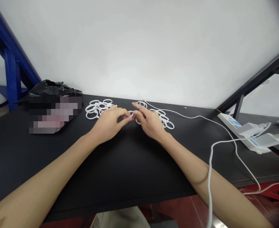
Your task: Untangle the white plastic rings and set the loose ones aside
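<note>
we pinch a white ring (131, 111) with left hand (109, 123) and right hand (151, 123); the power strip (222, 117) bears a blue label (234, 122), unreadably blurred.

Rings (96, 104): plain white. Bench (130, 177): plain black. Wall (163, 53): white, shading to grey. Left frame (12, 76): deep blue; right frame (255, 79): black. Bag (46, 88): black. Cable (210, 161): white. Power strip (226, 120): white, blue patches. Adapters (251, 129): white. Floor (177, 209): dark red, thin pale lines. Clothing (120, 218): beige. Speck (185, 107) on bench: yellow.

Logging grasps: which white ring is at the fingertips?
The ring between left hand and right hand; other visible rings lie in groups on the table.
</note>
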A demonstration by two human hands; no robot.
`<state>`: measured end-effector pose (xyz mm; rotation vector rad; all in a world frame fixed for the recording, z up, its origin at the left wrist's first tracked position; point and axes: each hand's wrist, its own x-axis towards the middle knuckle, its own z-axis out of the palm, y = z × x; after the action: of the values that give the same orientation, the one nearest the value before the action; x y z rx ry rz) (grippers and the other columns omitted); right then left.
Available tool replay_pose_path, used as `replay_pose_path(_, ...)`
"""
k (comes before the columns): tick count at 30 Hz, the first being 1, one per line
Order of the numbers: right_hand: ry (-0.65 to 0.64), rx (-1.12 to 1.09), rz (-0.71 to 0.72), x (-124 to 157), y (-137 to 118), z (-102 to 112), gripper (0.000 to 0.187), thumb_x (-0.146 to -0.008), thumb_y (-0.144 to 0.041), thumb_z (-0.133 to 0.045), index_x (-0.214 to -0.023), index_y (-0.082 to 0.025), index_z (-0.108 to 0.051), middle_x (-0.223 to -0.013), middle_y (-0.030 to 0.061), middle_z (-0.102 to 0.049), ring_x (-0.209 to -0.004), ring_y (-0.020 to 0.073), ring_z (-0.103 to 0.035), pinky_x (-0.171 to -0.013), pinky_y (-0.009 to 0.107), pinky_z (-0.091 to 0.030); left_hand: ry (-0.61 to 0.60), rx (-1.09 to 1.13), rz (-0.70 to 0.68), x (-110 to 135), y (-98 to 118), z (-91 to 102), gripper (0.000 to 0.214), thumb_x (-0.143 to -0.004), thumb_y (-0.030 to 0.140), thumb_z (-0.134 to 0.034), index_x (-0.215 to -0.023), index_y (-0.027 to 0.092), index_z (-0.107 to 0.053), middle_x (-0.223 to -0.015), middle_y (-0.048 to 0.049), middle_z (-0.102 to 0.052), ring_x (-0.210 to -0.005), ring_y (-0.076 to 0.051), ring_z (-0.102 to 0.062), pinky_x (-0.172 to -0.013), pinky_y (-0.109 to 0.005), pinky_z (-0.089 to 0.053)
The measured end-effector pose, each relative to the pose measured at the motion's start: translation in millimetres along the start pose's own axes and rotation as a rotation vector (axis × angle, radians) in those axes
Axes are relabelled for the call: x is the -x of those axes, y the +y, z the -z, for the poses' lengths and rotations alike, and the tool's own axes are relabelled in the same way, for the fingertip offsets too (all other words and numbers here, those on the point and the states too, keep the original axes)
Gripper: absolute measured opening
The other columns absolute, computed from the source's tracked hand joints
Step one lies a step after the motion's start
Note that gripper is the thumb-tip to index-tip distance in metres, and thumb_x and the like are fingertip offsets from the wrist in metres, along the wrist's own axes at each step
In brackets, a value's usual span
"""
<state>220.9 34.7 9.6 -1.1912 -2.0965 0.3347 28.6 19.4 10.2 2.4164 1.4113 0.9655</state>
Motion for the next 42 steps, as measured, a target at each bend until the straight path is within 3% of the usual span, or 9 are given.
replay_pose_path(4, 0.046, 0.407, -0.06, -4, 9, 7, 0.04, -0.1, -0.044, -0.042, -0.113, -0.016, -0.069, -0.103, 0.0126, -0.072, -0.099, 0.0279, -0.062, -0.089, 0.042, -0.046, 0.105, -0.398, 0.127, 1, -10, 3.5, 0.027, -0.093, 0.033, -0.047, -0.093, 0.018, -0.07, -0.097, -0.0118, -0.072, -0.102, -0.035, -0.055, -0.085, -0.048, -0.041)
replay_pose_path(6, -0.016, 0.547, -0.07, -4, 13, 9, 0.045, -0.094, -0.054, -0.051, -0.104, -0.015, -0.072, -0.107, 0.0158, -0.069, -0.104, 0.033, -0.058, -0.092, 0.048, -0.044, 0.125, -0.524, 0.169, 2, -14, 4.6, 0.032, -0.092, 0.033, -0.046, -0.103, 0.014, -0.07, -0.105, -0.0171, -0.069, -0.107, -0.039, -0.051, -0.086, -0.052, -0.039)
replay_pose_path(10, -0.193, 0.588, -0.057, -2, 15, 11, 0.046, -0.083, -0.058, -0.065, -0.101, -0.016, -0.072, -0.102, 0.0138, -0.069, -0.103, 0.034, -0.056, -0.093, 0.052, -0.043, 0.11, -0.483, 0.07, 2, -13, 1.4, 0.034, -0.093, 0.032, -0.047, -0.115, 0.016, -0.067, -0.114, -0.014, -0.066, -0.11, -0.036, -0.048, -0.091, -0.051, -0.039)
replay_pose_path(17, -0.111, 0.151, 0.167, -2, 6, 6, 0.046, -0.08, -0.034, -0.077, -0.12, -0.018, -0.062, -0.105, 0.0078, -0.064, -0.091, 0.0205, -0.06, -0.085, 0.037, -0.051, -0.059, -0.214, -0.298, 0, -15, -5.3, 0.025, -0.094, 0.022, -0.05, -0.107, 0.021, -0.071, -0.107, -0.0076, -0.064, -0.097, -0.025, -0.046, -0.087, -0.042, -0.045)
replay_pose_path(20, -0.033, -0.06, 0.129, -1, 1, 4, 0.04, -0.083, -0.034, -0.074, -0.119, -0.021, -0.062, -0.105, 0.0054, -0.064, -0.078, 0.0153, -0.059, -0.077, 0.032, -0.052, -0.013, -0.188, -0.318, -1, -14, -2.4, 0.025, -0.096, 0.025, -0.049, -0.092, 0.021, -0.074, -0.103, -0.0078, -0.064, -0.091, -0.024, -0.045, -0.079, -0.039, -0.045)
replay_pose_path(23, 0.012, -0.088, 0.069, 0, -2, 4, 0.024, -0.094, -0.037, -0.058, -0.111, -0.022, -0.066, -0.097, 0.0045, -0.064, -0.079, 0.0153, -0.058, -0.075, 0.03, -0.05, 0.052, -0.123, -0.329, -1, -10, -1.4, 0.025, -0.096, 0.025, -0.051, -0.086, 0.023, -0.074, -0.103, -0.0064, -0.064, -0.09, -0.023, -0.045, -0.076, -0.036, -0.044)
replay_pose_path(27, 0.001, -0.006, 0.005, 1, -5, 6, 0.042, -0.102, -0.043, -0.038, -0.094, -0.021, -0.072, -0.077, 0.002, -0.058, -0.073, 0.0143, -0.057, -0.071, 0.029, -0.045, 0.057, -0.044, -0.352, -1, -9, -3.3, 0.024, -0.096, 0.021, -0.051, -0.09, 0.021, -0.074, -0.099, -0.0049, -0.067, -0.086, -0.02, -0.046, -0.077, -0.034, -0.045)
replay_pose_path(37, 0.013, -0.385, -0.093, 0, -6, 4, 0.027, -0.095, -0.04, -0.055, -0.088, -0.019, -0.072, -0.062, -0.0033, -0.064, -0.056, 0.0106, -0.062, -0.062, 0.023, -0.05, 0.051, -0.017, -0.305, 0, -10, -7.2, 0.019, -0.095, 0.027, -0.054, -0.095, 0.022, -0.073, -0.101, -0.0043, -0.067, -0.088, -0.02, -0.049, -0.081, -0.035, -0.045)
replay_pose_path(42, -0.015, -0.397, -0.062, 0, -5, 3, 0.031, -0.095, -0.043, -0.053, -0.096, -0.019, -0.073, -0.064, -0.0017, -0.066, -0.057, 0.0123, -0.063, -0.063, 0.026, -0.052, 0.021, -0.007, -0.295, -1, -3, -5.7, 0.023, -0.096, 0.032, -0.052, -0.092, 0.021, -0.071, -0.1, -0.0045, -0.067, -0.088, -0.02, -0.051, -0.082, -0.035, -0.046)
